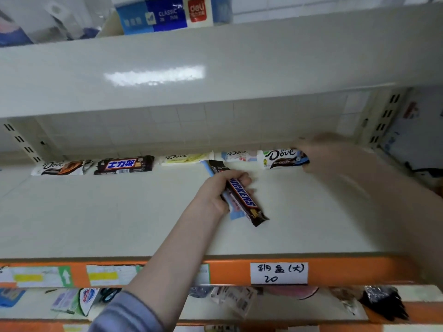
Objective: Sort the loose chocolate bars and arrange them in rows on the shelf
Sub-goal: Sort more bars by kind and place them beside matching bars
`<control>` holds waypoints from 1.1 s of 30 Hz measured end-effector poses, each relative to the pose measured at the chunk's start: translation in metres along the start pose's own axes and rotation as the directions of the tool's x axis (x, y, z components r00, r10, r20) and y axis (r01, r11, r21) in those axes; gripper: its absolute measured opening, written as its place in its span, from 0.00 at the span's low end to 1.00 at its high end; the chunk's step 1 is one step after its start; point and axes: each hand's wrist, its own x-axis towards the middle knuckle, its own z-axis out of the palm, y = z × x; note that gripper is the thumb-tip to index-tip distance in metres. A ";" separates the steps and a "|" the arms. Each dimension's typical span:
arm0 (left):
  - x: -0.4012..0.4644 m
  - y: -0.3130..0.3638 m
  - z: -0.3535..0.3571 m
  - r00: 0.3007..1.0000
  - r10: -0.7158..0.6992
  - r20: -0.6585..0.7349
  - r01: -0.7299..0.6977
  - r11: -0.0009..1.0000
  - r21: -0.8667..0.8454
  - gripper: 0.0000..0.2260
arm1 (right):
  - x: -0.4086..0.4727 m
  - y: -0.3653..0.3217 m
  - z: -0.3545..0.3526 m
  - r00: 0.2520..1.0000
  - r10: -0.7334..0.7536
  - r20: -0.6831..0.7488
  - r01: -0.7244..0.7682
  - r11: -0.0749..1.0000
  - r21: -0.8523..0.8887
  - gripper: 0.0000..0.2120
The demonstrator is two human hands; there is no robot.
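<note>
My left hand (215, 195) grips a brown Snickers bar (244, 200) together with a light-blue bar (233, 213) beneath it, over the middle of the cream shelf (119, 212). My right hand (335, 159), blurred, holds the end of a blue-and-white Dove bar (280, 158) at the back right. Along the back wall lie a Dove bar with brown and orange (62, 167), a dark Snickers bar with Chinese lettering (124, 164), a yellow Dove bar (184, 158) and a pale pink-and-white Dove bar (237, 155).
The shelf above (215, 68) overhangs the row; on it stand tissue packs (165, 16). An orange front rail (227, 271) carries paper labels. Below it, a lower shelf (407, 293) holds assorted packets.
</note>
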 end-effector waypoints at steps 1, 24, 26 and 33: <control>0.001 -0.001 0.001 1.000 0.000 0.003 0.000 1.000 -0.001 0.09 | 0.003 0.006 0.001 0.999 0.023 0.031 -0.022 1.000 -0.016 0.14; 0.002 -0.004 -0.007 0.999 0.013 0.041 -0.011 0.999 -0.050 0.07 | 0.011 0.044 0.030 0.972 0.225 0.073 -0.236 0.932 0.274 0.18; 0.002 -0.004 -0.008 0.999 0.014 0.045 -0.012 0.999 -0.050 0.07 | 0.001 0.037 0.035 0.966 0.258 -0.016 -0.239 0.917 0.320 0.19; 0.004 -0.004 -0.009 0.999 0.016 0.048 -0.012 0.997 -0.072 0.06 | -0.023 0.018 0.050 0.977 0.199 -0.080 -0.166 0.938 0.305 0.18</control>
